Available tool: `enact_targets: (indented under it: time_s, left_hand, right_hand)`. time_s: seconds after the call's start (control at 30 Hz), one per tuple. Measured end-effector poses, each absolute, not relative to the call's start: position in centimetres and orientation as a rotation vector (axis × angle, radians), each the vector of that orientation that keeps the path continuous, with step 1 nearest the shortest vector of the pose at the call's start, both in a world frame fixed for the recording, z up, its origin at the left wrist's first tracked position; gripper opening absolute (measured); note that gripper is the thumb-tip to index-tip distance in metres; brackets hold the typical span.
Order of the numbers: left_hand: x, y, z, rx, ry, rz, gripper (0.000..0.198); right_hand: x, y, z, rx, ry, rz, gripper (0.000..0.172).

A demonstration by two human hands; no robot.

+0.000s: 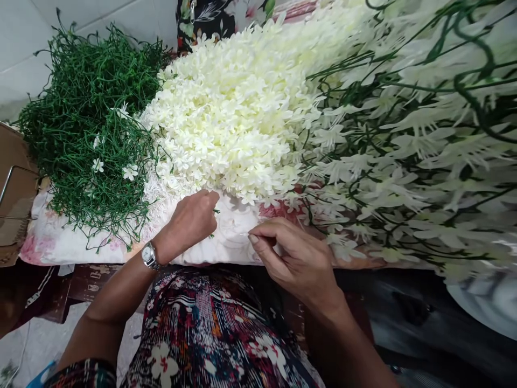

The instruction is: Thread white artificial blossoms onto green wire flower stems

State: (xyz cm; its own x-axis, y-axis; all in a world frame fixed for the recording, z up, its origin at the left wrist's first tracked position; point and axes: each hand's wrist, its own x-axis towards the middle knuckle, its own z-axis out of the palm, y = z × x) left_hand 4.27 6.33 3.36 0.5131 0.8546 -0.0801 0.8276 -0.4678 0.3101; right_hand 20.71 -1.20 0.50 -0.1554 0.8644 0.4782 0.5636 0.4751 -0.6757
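Note:
My left hand [194,218], with a watch on its wrist, is closed in front of the flower pile. Bits of a green plastic stem [217,211] poke out of its fist; the rest is hidden by the fingers. To its right, my right hand [297,256] pinches thumb and forefinger together. A tiny pale speck shows at those fingertips, too small to name. Behind both hands lies a large heap of white artificial flower heads [242,118]. A tangled mound of green plastic stems [97,102] rises at the left, with a few white blossoms on it.
Finished-looking white flower sprays [404,161] with green stems fill the right side. Fine white stamens [155,196] lie between the green mound and the flowers. A cardboard box [16,188] stands at the left edge. A floral cloth [238,237] covers the work surface.

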Motion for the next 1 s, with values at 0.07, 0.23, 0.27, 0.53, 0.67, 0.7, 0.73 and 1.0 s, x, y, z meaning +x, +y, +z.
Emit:
enact_targets:
  time_s: [0.07, 0.23, 0.27, 0.53, 0.67, 0.7, 0.73, 1.0]
  left_hand:
    - [4.0, 6.4, 3.7, 2.385, 1.403, 0.204, 0.018]
    - [2.9, 5.5, 5.0, 1.842, 1.351, 0.595, 0.007]
    - [2.7, 5.1, 5.1, 1.666, 1.306, 0.667, 0.003]
    - [1.6, 1.1, 3.4, 0.64, 0.87, 0.898, 0.017]
    - [1.7, 0.4, 2.9, 0.583, 0.86, 0.983, 0.016]
    - [1.7, 0.2, 2.8, 0.583, 0.867, 1.0, 0.017]
    - [1.6, 0.2, 2.7, 0.588, 0.874, 1.014, 0.017]
    - [1.1, -0.5, 2.1, 0.721, 0.934, 1.063, 0.013]
  right_hand:
    - [20.8, -1.2, 0.4, -1.205, -1.838, 0.418, 0.011]
    - [20.5, -1.0, 0.9, -1.211, -1.741, 0.406, 0.012]
    - [20.2, -1.0, 1.1, -1.205, -1.709, 0.404, 0.012]
    - [17.0, -1.2, 3.4, -1.012, -1.715, 0.323, 0.011]
    - [15.8, -1.4, 3.4, -1.024, -1.803, 0.215, 0.009]
    - [15.6, -1.4, 3.3, -1.033, -1.822, 0.189, 0.009]
    - [15.4, -1.5, 3.2, -1.041, -1.836, 0.159, 0.009]
    - [14.8, -1.7, 2.7, -1.054, -1.899, 0.125, 0.005]
